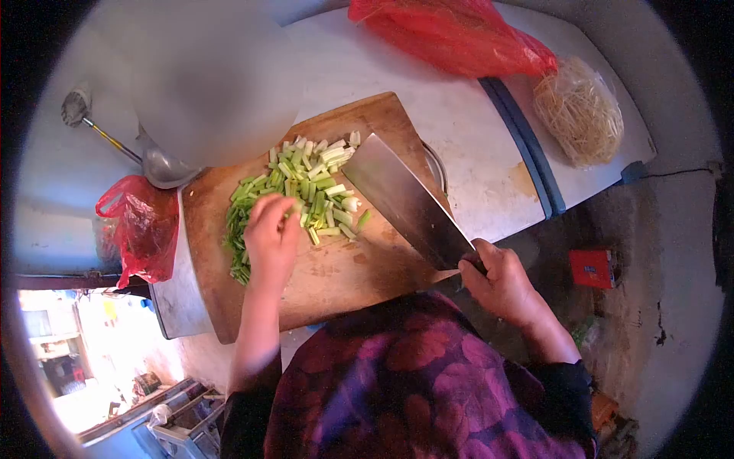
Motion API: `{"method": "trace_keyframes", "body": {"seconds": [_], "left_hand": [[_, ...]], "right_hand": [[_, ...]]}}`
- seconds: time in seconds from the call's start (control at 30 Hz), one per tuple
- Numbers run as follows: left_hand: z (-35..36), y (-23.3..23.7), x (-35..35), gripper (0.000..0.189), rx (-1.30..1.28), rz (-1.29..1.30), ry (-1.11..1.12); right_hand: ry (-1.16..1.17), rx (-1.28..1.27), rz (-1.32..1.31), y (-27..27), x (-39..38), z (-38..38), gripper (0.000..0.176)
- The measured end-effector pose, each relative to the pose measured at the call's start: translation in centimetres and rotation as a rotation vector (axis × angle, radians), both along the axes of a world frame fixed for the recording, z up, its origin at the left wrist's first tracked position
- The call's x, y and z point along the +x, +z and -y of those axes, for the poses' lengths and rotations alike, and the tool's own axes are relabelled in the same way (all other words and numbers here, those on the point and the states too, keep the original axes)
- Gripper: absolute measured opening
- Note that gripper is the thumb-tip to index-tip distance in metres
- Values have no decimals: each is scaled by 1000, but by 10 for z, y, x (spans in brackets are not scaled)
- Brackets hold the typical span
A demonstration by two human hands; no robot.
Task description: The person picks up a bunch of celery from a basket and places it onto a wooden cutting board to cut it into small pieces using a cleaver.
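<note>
A pile of chopped green and pale celery-like stalks (pixel 313 183) lies on a round wooden cutting board (pixel 344 260). My left hand (pixel 269 241) rests on the near left side of the pile, fingers curled onto the pieces. My right hand (pixel 501 283) grips the handle of a broad cleaver (pixel 405 200). The blade is tilted, its flat side up, and its far end touches the right edge of the pile.
A red plastic bag (pixel 451 34) and a bundle of pale noodle-like strands (pixel 579 111) lie on the white counter (pixel 459 115) beyond the board. Another red bag (pixel 141 226) and a metal ladle (pixel 153 161) sit at the left. A red box (pixel 592 268) lies on the floor at right.
</note>
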State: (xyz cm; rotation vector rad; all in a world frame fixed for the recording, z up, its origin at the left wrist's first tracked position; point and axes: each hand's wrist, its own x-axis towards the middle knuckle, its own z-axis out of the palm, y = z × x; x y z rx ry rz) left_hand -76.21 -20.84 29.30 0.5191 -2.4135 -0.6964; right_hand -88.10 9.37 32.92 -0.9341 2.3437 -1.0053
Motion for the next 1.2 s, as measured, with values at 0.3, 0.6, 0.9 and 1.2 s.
{"method": "trace_keyframes", "body": {"seconds": [0.3, 0.6, 0.9, 1.2], "left_hand": [[-29, -50, 54, 20, -343, 82, -213], [-34, -40, 64, 18, -374, 96, -159], [-33, -50, 66, 17, -307, 29, -190], [-32, -50, 66, 18, -280, 29, -190]], "right_hand": [[88, 24, -65, 5, 7, 12, 14], [283, 127, -198, 18, 12, 20, 16], [471, 228, -165, 16, 19, 31, 16], [571, 319, -279, 25, 17, 48, 12]]}}
